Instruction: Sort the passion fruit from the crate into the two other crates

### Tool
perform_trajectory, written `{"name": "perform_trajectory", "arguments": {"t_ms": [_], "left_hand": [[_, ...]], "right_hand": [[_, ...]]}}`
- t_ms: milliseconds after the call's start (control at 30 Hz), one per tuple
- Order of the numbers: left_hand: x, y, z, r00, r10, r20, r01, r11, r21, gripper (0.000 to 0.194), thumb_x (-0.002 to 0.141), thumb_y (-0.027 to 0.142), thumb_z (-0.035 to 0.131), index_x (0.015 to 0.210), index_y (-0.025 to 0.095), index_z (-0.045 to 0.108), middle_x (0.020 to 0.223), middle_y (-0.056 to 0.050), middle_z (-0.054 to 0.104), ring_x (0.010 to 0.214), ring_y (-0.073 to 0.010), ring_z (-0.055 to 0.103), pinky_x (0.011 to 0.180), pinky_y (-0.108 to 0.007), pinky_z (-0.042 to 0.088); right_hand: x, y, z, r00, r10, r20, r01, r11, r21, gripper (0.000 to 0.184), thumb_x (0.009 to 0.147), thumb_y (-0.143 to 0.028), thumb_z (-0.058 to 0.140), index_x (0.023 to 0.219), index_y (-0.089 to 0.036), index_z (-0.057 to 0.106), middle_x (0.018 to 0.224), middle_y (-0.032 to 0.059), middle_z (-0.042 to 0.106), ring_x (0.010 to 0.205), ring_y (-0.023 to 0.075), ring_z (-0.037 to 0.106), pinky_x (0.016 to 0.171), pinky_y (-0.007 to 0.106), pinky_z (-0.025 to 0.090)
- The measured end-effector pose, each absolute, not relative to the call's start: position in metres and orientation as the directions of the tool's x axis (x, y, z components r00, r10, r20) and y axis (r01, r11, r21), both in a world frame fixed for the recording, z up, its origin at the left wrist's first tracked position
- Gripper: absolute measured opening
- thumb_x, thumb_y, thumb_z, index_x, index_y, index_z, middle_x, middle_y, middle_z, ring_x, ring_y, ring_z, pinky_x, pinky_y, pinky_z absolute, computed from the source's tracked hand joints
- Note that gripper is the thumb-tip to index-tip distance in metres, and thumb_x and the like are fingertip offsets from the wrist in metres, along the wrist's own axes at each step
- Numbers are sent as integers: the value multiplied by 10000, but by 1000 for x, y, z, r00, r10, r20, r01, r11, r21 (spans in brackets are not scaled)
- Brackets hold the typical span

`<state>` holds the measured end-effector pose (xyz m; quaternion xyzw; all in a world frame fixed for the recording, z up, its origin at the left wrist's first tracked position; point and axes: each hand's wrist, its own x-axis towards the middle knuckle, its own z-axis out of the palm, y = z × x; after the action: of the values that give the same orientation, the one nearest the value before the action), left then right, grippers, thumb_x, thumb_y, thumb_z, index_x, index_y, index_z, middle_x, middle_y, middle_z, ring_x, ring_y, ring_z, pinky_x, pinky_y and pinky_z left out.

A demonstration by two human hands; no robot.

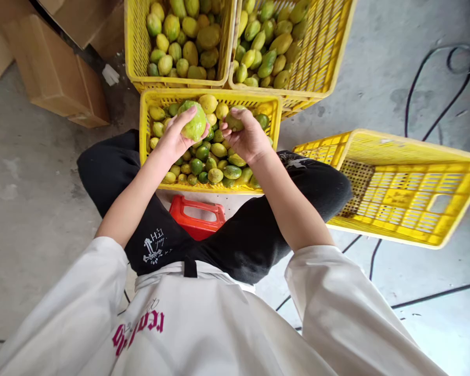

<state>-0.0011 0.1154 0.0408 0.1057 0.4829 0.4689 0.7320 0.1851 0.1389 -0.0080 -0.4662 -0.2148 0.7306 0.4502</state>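
My left hand (pixel 176 137) is closed around a large green fruit (pixel 196 124), holding it above the near yellow crate (pixel 144 122). My right hand (pixel 247 138) grips a smaller yellow-green fruit (pixel 234 122) over the same crate. That crate sits between my knees and holds several green and yellow fruits (pixel 215 162).
Two more yellow crates of fruit stand behind, one at the left (pixel 135 47) and one at the right (pixel 329 57). An empty yellow crate (pixel 407 188) lies at my right. A red stool (pixel 198 214) is under me. Cardboard boxes (pixel 50 68) stand at the far left; black cables (pixel 426 104) cross the concrete floor.
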Motion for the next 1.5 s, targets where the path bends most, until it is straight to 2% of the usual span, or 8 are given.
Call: {"name": "perform_trajectory", "arguments": {"t_ms": [100, 233, 400, 667, 800, 967, 1267, 1500], "left_hand": [[0, 118, 49, 123, 801, -586, -636, 517, 573, 240, 1107, 290, 490, 1207, 244, 703, 1199, -94, 839, 1569, -275, 546, 1260, -410, 496], [2, 116, 61, 154, 818, -554, -717, 479, 507, 452, 1138, 287, 292, 1442, 210, 617, 1297, -110, 795, 1578, -290, 537, 1224, -447, 528], [4, 116, 58, 33, 827, -561, -698, 421, 579, 248, 1156, 249, 465, 1319, 251, 652, 1343, -76, 776, 1534, -256, 576, 1202, -367, 534], [2, 118, 32, -62, 724, -687, -683, 471, 558, 95, 1024, 216, 744, 1097, 243, 690, 977, -53, 796, 1188, -238, 751, 1018, -318, 595], [2, 114, 24, -66, 566, -822, -662, 591, 460, 150, 1023, 229, 761, 944, 217, 635, 821, -18, 712, 943, -175, 732, 959, -302, 585], [-1, 110, 15, -80, 416, -906, -654, 664, 363, 211, 1073, 431, 643, 976, 245, 623, 840, -32, 701, 1078, -243, 753, 1002, -359, 621], [-4, 111, 11, -60, 408, -911, -667, 663, 341, 204, 1058, 470, 605, 1063, 271, 650, 872, -57, 692, 858, -234, 723, 750, -327, 660], [-3, 113, 14, -75, 374, -925, -643, 690, 331, 204, 1079, 433, 546, 1013, 264, 640, 920, -52, 691, 845, -217, 699, 724, -322, 667]], "right_hand": [[190, 142, -6, -160, 867, -473, -438, -491, -753, 269, 889, -533, 777, 892, -310, 629, 918, -59, 743, 957, 177, 731, 829, 319, 599], [193, 141, 6, -164, 900, -403, -418, -434, -798, 296, 976, -583, 599, 953, -299, 678, 1134, -1, 796, 1237, 249, 731, 973, 397, 628], [187, 135, 28, -169, 892, -418, -374, -451, -811, 226, 986, -541, 659, 1057, -328, 694, 1176, 17, 774, 1285, 252, 708, 1022, 400, 638], [172, 127, 39, -212, 737, -642, -564, -629, -535, 67, 1041, -202, 611, 998, -244, 643, 869, -15, 656, 700, 135, 600, 673, 260, 628], [163, 124, 18, -130, 541, -831, -474, -770, -427, 107, 1001, -137, 609, 936, -220, 591, 889, 17, 609, 716, 139, 611, 578, 211, 586], [170, 134, 3, 6, 416, -909, -585, -736, -341, 229, 894, -75, 650, 1000, -242, 536, 1002, 38, 582, 849, 177, 717, 641, 234, 675], [223, 167, 47, 50, 916, -398, -762, -223, -608, 327, 994, -416, 626, 1293, -286, 659, 1306, 79, 773, 1385, 243, 712, 1011, 405, 694], [228, 170, 29, 55, 878, -475, -774, -263, -576, 168, 978, -346, 616, 1086, -274, 724, 981, 27, 811, 1001, 200, 797, 814, 290, 688]]}}
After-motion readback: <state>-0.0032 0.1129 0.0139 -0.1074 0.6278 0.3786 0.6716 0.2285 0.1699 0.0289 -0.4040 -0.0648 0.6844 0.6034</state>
